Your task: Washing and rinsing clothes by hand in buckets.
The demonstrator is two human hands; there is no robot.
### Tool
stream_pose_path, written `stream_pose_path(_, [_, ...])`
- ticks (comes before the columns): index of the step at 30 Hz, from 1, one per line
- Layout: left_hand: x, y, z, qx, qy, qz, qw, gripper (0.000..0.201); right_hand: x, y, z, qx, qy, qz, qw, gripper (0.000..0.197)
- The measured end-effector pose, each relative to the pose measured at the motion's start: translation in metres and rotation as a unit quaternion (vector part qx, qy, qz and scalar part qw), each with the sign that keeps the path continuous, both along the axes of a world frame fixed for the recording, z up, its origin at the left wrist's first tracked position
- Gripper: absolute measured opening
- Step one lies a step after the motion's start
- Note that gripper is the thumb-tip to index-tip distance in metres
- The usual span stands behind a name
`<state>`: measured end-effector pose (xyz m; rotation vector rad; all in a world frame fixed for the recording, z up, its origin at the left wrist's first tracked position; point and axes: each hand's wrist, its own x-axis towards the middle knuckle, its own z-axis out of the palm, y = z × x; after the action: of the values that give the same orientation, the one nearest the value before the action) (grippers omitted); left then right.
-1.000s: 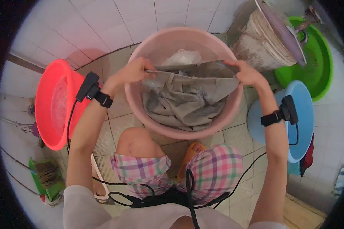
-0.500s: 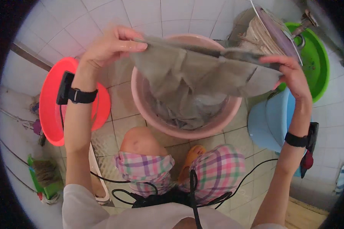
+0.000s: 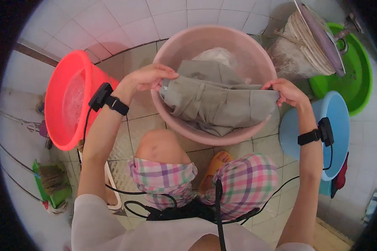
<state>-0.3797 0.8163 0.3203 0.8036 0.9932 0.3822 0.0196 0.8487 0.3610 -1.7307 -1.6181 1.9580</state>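
A pair of wet grey trousers [image 3: 222,102] with belt loops hangs between my hands, its waistband stretched sideways. Below and around it stands a pink basin [image 3: 184,39] with water in it; the lower part of the trousers bunches inside. At the left end of the waistband, my left hand [image 3: 151,77] pinches the cloth between thumb and fingers. My right hand [image 3: 285,92] grips the other end near the basin's right rim. Behind the trousers, a white cloth [image 3: 217,55] lies in the water.
A red bucket [image 3: 54,100] with sudsy water stands left. On the right are a blue bucket [image 3: 291,129], a green basin [image 3: 343,94] and a dirty whitish bucket [image 3: 289,48]. A green dustpan [image 3: 58,196] with a brush lies at lower left. Tiled walls enclose the back.
Both hands have come down and nearer with the trousers, from above the basin's far side to its rim level. The white cloth in the water has come into sight.
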Motion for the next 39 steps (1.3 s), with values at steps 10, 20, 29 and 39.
stream_pose_path(10, [0.009,0.016,-0.02,0.086,0.083,0.036,0.992,0.02,0.002,0.007,-0.01,0.04,0.04,-0.011,0.998,0.029])
stream_pose_path(20, [0.061,0.06,-0.075,0.34,0.415,-0.01,0.844,0.054,-0.029,0.033,-0.102,0.271,-0.126,0.102,0.949,0.075])
stream_pose_path(29, [0.069,0.046,-0.095,0.302,0.362,-0.202,0.858,0.081,-0.037,0.01,-0.155,0.219,-0.162,0.158,0.949,0.068])
stream_pose_path(39, [0.071,0.057,-0.137,0.341,0.465,-0.206,0.791,0.083,-0.065,0.016,-0.175,0.29,-0.34,0.251,0.859,0.039])
